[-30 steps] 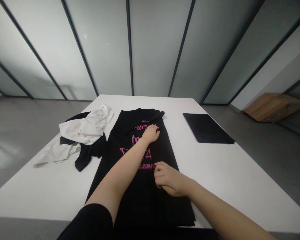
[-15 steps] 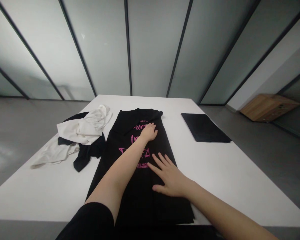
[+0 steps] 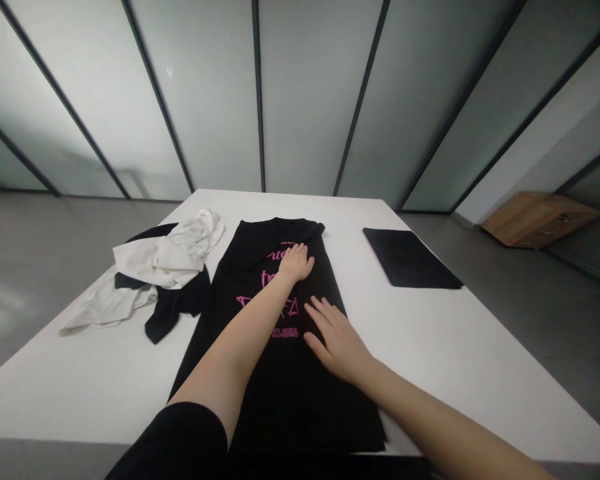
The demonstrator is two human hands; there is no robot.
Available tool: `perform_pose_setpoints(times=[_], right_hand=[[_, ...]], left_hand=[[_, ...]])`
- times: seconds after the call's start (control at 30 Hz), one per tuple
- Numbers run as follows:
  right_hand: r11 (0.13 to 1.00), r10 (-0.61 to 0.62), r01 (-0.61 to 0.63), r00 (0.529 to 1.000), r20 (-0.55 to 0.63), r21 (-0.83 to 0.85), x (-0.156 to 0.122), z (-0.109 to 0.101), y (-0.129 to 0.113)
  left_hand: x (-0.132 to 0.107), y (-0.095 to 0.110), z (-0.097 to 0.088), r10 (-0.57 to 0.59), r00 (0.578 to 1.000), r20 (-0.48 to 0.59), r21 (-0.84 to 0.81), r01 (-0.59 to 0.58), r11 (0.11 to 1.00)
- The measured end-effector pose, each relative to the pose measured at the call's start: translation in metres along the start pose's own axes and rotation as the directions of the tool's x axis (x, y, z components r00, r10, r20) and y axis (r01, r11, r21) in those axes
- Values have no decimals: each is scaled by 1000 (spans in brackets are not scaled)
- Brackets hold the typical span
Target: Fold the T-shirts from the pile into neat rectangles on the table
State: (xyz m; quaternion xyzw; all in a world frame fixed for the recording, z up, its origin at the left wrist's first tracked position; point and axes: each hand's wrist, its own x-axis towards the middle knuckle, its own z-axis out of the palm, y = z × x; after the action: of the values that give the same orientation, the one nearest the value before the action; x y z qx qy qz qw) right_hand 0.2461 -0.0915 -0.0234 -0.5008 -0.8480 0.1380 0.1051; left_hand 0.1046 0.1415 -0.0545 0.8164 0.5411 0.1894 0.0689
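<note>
A black T-shirt [image 3: 275, 400] with pink lettering lies lengthwise on the white table, its sides turned inward and one sleeve folded across the upper part. My left hand [image 3: 296, 262] rests flat on the upper print, fingers stretched out and covering some letters. Lower and to the right, my right hand [image 3: 337, 337] lies palm down on the shirt near its right edge, with the fingers extended. Neither hand grips the cloth. My left forearm hides part of the print.
Left of the shirt is a loose heap of white clothes [image 3: 180, 257] and dark clothes [image 3: 173, 310]. A neatly folded black garment [image 3: 410, 260] lies at the right of the white table [image 3: 430, 373]. Beyond stand frosted glass panels [image 3: 305, 100] and a wooden cabinet [image 3: 535, 217].
My right hand has slid slightly up the shirt and its fingers have drawn closer together. My left hand has stayed nearly in place, shifting a little to the left.
</note>
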Motion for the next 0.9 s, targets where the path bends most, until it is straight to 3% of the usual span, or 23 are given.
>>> perform_pose_setpoints(times=[0.1, 0.23, 0.43, 0.5, 0.57, 0.67, 0.77, 0.9], right_hand=[[998, -8, 13, 997, 71, -69, -2, 7, -5], [986, -163, 168, 966, 202, -9, -28, 6, -14], [972, -234, 222, 948, 217, 76, -41, -2, -13], [987, -158, 151, 981, 116, 63, -33, 1, -5], [1000, 8, -7, 998, -66, 18, -22, 7, 8], [979, 184, -202, 943, -277, -38, -7, 14, 29], [964, 238, -261, 928, -288, -45, -1, 10, 40], [932, 357, -361, 923, -141, -4, -4, -5, 39]], left_hand=[[-5, 0, -4, 1, 1000, -7, 13, -1, 1000], [-7, 2, -7, -10, 1000, -7, 35, 10, 999], [-15, 8, -13, 3, 999, -47, 7, -3, 1000], [-20, 10, -16, 25, 997, -74, -8, -25, 1000], [-26, 12, -18, 61, 995, -85, -13, -62, 998], [-35, 19, -17, 109, 993, -38, -26, -110, 994], [-42, 26, -13, 128, 991, 35, -19, -127, 992], [-48, 30, -10, 121, 991, 60, -9, -121, 993]])
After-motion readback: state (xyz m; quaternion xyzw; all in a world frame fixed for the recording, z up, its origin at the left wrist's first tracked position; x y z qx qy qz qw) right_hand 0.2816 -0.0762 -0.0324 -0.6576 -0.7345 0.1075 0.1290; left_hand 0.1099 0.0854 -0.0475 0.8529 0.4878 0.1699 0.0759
